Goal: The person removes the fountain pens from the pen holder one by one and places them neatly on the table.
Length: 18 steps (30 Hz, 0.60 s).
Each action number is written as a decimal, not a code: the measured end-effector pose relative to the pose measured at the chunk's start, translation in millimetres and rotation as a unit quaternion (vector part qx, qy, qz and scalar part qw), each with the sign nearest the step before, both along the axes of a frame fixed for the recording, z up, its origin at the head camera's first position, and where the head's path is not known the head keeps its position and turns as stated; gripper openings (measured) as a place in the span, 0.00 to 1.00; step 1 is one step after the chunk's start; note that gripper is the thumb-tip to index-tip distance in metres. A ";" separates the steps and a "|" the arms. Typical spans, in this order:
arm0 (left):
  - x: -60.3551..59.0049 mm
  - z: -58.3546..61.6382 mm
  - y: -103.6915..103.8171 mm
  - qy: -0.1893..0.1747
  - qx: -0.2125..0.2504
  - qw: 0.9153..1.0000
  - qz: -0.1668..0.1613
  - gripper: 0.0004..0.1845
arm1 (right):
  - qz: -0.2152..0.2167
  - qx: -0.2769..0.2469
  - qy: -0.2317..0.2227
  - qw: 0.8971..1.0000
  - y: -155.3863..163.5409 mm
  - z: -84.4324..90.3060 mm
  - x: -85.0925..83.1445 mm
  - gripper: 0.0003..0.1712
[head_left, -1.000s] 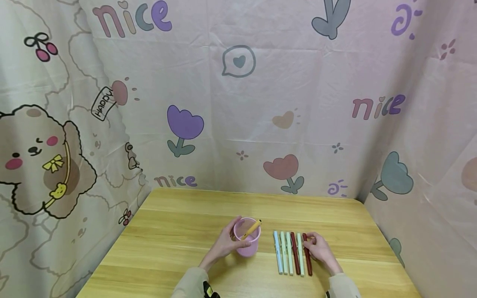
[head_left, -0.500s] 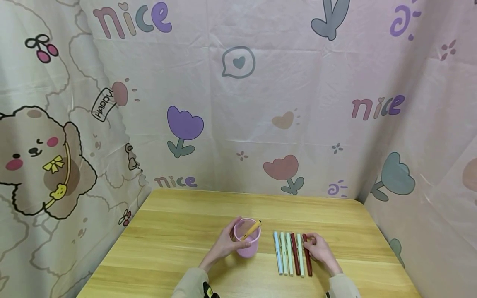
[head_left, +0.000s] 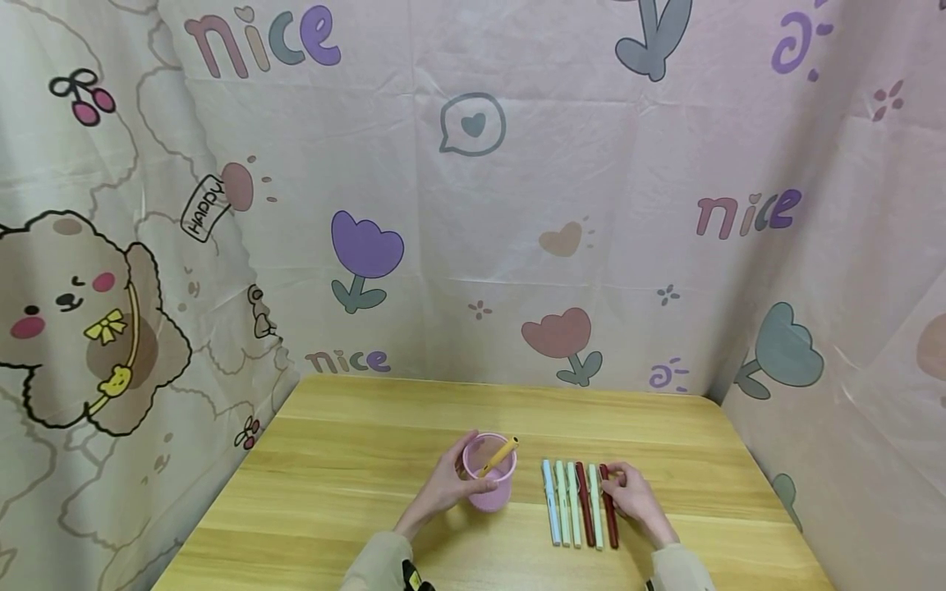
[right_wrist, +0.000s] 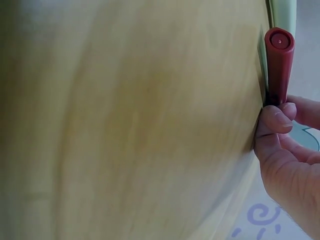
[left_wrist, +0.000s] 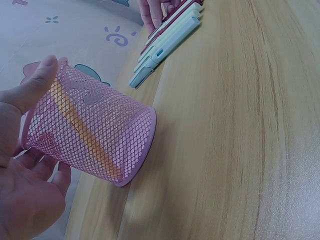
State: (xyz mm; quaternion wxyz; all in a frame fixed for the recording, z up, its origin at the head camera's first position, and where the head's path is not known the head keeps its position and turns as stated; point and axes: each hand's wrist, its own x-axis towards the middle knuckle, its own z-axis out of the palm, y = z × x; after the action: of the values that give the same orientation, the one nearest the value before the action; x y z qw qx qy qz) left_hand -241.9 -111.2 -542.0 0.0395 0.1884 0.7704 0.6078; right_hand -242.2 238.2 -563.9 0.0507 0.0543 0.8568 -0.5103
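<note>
My left hand (head_left: 443, 484) grips a pink mesh pen holder (head_left: 491, 497), thumb near the rim on one side and fingers round the other. A yellow pen (head_left: 499, 455) leans inside it, its end above the rim. In the left wrist view the mesh holder (left_wrist: 95, 125) stands on the wood with the yellow pen (left_wrist: 82, 130) slanting behind the mesh. My right hand (head_left: 634, 496) pinches the outermost dark red pen (head_left: 611, 525) of a row, near its far end. From the right wrist, thumb and fingertips close on this red pen (right_wrist: 279, 67), which lies along the table.
Left of the held pen lie a mint pen (head_left: 596, 513), another dark red pen (head_left: 586, 513), two more mint pens and a light blue pen (head_left: 552, 509), side by side. The wooden table (head_left: 369, 419) meets a printed curtain (head_left: 458, 205) at the back and sides.
</note>
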 end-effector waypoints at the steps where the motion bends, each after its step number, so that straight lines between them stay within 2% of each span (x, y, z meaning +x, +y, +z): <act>1: 0.0 -0.2 0.0 0.000 0.000 1.000 0.001 0.54 | -0.002 0.003 0.001 1.000 -0.1 0.1 0.1 0.25; 9: -0.9 -1.3 0.8 -0.014 0.011 1.000 0.004 0.54 | -0.007 0.023 0.015 1.000 -0.6 0.0 -0.5 0.25; 18: -1.2 -1.1 0.8 -0.015 0.006 1.000 0.008 0.55 | -0.007 0.012 0.018 1.000 -1.1 -0.8 -1.1 0.24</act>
State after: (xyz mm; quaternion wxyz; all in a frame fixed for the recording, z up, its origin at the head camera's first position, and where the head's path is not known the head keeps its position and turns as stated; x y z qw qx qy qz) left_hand -243.1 -110.4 -543.1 0.0452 0.1736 0.7674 0.6156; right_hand -243.3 237.0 -564.7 0.0314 0.0518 0.8634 -0.5009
